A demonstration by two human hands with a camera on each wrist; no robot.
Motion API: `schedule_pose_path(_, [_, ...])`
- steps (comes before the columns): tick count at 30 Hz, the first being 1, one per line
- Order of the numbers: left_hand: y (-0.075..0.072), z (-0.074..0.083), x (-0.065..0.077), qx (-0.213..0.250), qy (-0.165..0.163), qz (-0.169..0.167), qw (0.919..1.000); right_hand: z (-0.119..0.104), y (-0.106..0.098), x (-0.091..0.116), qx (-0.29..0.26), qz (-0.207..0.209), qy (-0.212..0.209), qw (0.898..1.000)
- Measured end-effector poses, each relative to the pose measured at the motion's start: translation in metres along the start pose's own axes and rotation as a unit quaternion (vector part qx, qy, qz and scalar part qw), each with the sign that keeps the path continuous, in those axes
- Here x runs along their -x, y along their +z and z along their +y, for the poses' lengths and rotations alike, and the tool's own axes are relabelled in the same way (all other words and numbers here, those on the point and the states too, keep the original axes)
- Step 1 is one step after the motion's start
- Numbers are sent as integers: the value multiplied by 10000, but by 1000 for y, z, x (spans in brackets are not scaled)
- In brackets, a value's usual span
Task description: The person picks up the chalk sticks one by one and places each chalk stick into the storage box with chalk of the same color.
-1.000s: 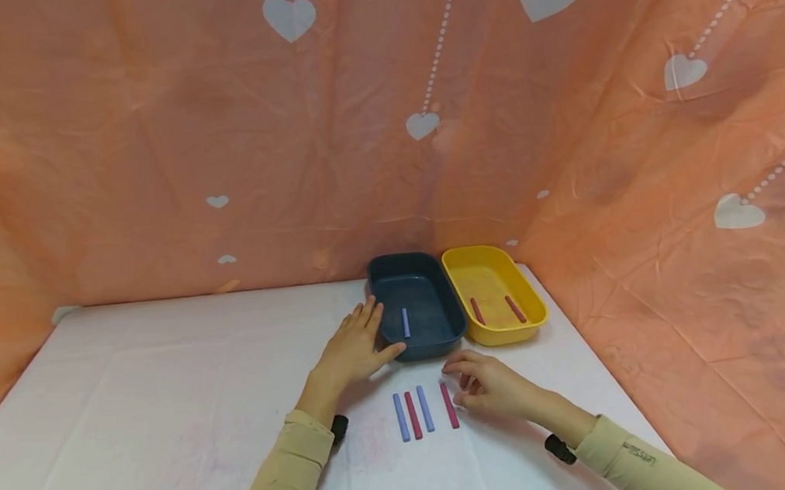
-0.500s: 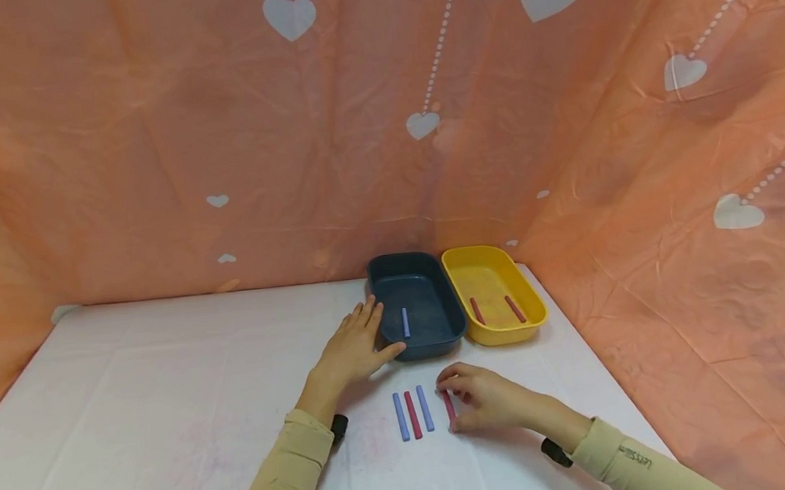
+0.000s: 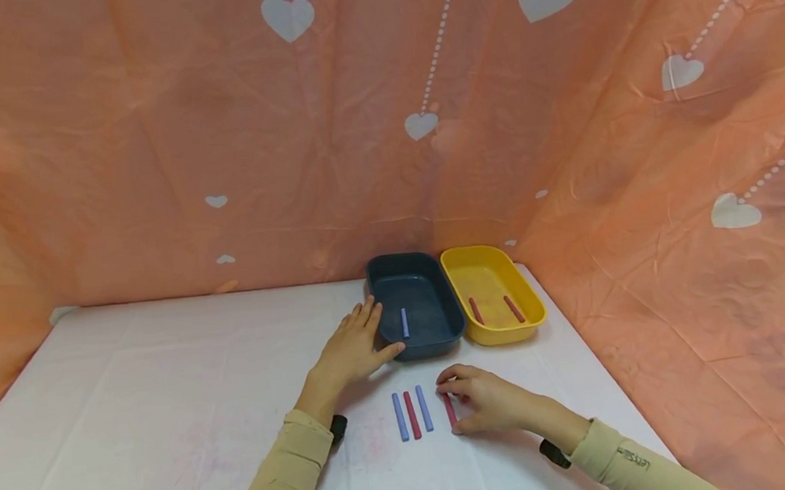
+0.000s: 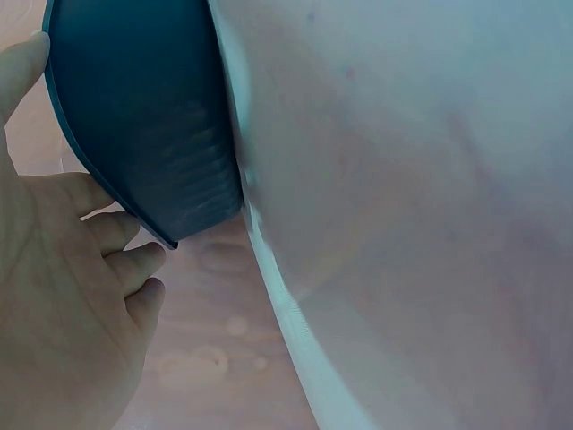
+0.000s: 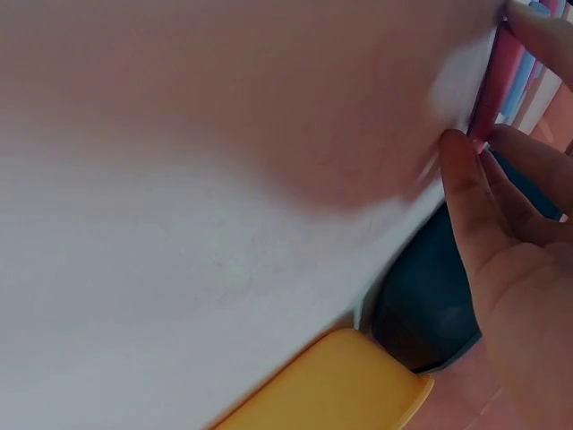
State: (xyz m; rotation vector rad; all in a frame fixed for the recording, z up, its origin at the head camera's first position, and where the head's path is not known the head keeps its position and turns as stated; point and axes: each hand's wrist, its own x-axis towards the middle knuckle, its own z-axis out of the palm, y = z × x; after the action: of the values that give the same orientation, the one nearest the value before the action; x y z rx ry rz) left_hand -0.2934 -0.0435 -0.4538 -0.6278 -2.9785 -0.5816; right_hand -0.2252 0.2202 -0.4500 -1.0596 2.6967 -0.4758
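My right hand (image 3: 493, 399) pinches a red chalk stick (image 3: 450, 409) lengthwise, thumb at the near end and fingertips at the far end. In the right wrist view this red chalk (image 5: 495, 85) lies along the white tabletop between thumb and fingers. To its left are a blue chalk stick (image 3: 424, 409), another red one (image 3: 413, 415) and another blue one (image 3: 400, 417), roughly parallel. My left hand (image 3: 349, 351) rests with extended fingers against the left rim of the dark blue tray (image 3: 453, 338). The left wrist view has thumb and fingertips along that tray's edge (image 4: 79, 154).
One blue chalk (image 3: 405, 323) lies in the dark blue tray. Right beside it stands a yellow tray (image 3: 512, 335) with two red chalks (image 3: 514, 309) inside. Both sit at the back of the white-covered table (image 3: 167, 389), before an orange curtain (image 3: 145, 142) with white hearts.
My right hand has shifted slightly left and toward me, its thumb and fingers closing on the ends of the rightmost red chalk. The left hand stays at the dark blue tray.
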Motion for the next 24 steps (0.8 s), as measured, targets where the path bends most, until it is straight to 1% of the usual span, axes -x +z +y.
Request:
schedule_pose_path(9, [0, 0, 1, 23, 23, 19, 10000, 1, 1, -1, 24, 92, -109, 9999])
schedule_pose_path(16, [-1, 0, 1, -23, 32, 31, 10000, 2, -4, 0, 184, 377, -268, 9988])
schedule_pose_path(19, [-1, 0, 2, 8, 53, 44, 10000, 2, -8, 0, 170, 413, -168, 9989])
schedule_pose_path(24, [-1, 0, 1, 9, 30, 19, 10000, 2, -17, 1, -11, 480, -2, 9988])
